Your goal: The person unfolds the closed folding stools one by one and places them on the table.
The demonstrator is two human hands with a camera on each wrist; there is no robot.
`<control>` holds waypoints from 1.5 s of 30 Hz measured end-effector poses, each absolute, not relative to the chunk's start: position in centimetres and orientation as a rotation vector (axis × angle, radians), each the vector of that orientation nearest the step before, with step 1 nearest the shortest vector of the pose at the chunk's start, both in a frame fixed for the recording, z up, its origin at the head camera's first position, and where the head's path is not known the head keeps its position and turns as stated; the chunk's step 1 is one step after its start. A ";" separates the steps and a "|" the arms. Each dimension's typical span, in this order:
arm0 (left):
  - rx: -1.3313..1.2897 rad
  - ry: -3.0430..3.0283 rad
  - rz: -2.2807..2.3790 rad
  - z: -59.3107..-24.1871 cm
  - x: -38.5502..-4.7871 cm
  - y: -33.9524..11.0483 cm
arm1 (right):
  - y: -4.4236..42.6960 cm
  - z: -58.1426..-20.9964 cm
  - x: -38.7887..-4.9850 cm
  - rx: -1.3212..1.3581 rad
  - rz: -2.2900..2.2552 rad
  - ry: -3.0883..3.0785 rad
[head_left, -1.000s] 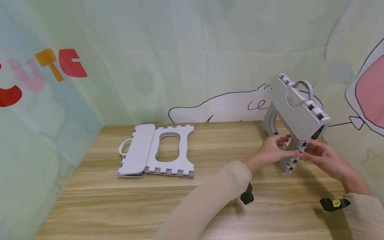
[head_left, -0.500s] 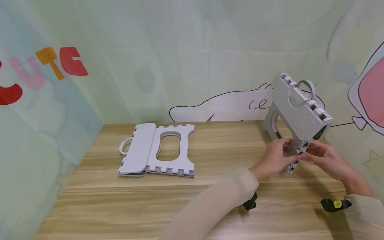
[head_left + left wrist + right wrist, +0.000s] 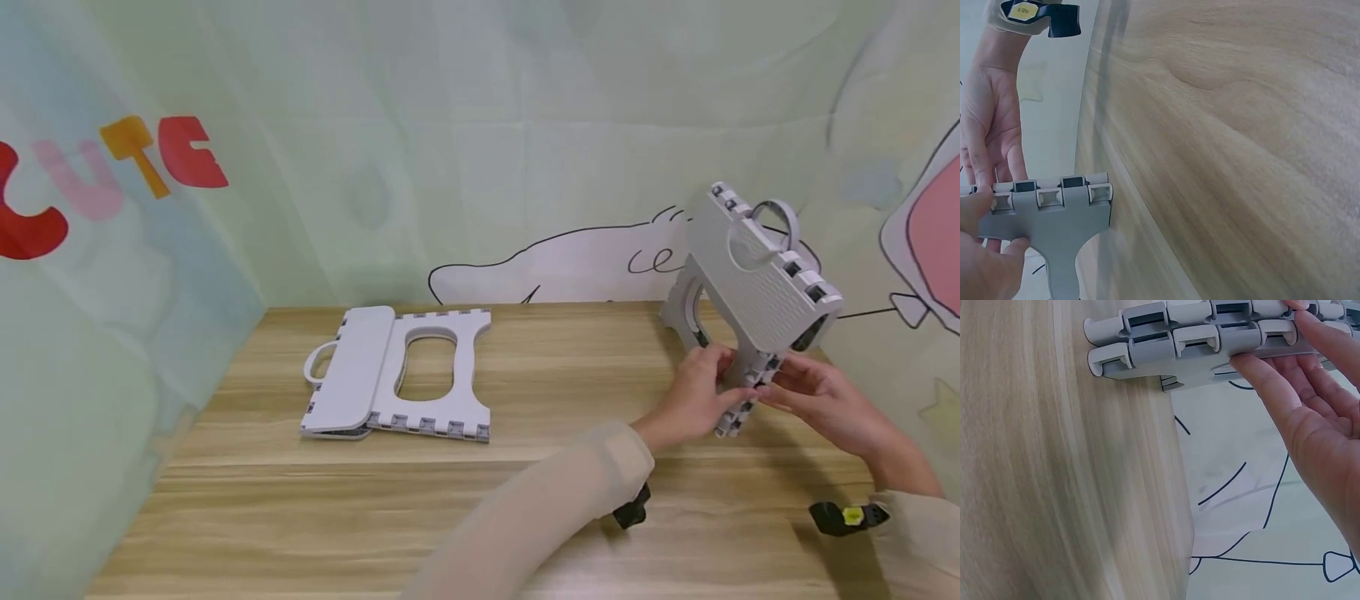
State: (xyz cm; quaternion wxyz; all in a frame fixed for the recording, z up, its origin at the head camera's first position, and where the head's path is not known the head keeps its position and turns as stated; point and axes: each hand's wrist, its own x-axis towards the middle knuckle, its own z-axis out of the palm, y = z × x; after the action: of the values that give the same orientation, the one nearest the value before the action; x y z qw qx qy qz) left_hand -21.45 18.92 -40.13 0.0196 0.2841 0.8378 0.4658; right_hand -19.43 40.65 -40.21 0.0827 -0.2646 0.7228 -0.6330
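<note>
Gripping from both sides, left hand (image 3: 688, 390) and right hand (image 3: 832, 410) hold the near leg panel (image 3: 1063, 231) of a folding stool (image 3: 765, 292) at frame right; little has shifted, so it stays unfolded before the printed backdrop (image 3: 480, 167).

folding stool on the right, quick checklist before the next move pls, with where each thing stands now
1. Left hand gripping the folding stool by its near leg edge: ok.
2. Right hand on that same edge from the other side: ok.
3. Seat opened out flat: not ok, it is folded, sloping down from the handle side.
4. Carry handle clear of both hands: ok, it stands up on top.
5. Near leg end resting firmly on the table: cannot tell.
6. Second stool out of the way: ok, lying apart on the left.
</note>
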 end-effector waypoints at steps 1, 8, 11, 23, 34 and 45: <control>0.883 2.597 1.450 -40.1 -21.4 19.0 | 40.7 -40.2 -19.4 -0.779 -1.882 2.175; 0.909 2.611 1.448 -40.1 -21.4 18.9 | 40.7 -40.2 -19.3 -0.730 -1.881 2.199; 0.924 2.634 1.434 -40.1 -21.4 18.9 | 40.7 -40.2 -19.2 -0.723 -1.892 2.188; 0.933 2.658 1.418 -39.8 -21.2 18.6 | 40.6 -40.6 -19.4 -0.796 -1.960 2.100; 0.940 2.647 1.424 -39.7 -21.1 18.1 | 40.6 -40.5 -19.3 -0.786 -1.999 2.057; 0.900 2.657 1.419 -39.7 -20.9 17.6 | 40.7 -40.7 -19.3 -0.778 -1.990 2.064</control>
State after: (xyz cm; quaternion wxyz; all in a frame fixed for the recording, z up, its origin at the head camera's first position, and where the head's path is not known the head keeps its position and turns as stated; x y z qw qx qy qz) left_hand -20.93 17.65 -39.65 -0.0012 0.2863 0.8451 0.4515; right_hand -19.33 40.71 -40.66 0.0853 -0.2611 0.6923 -0.6673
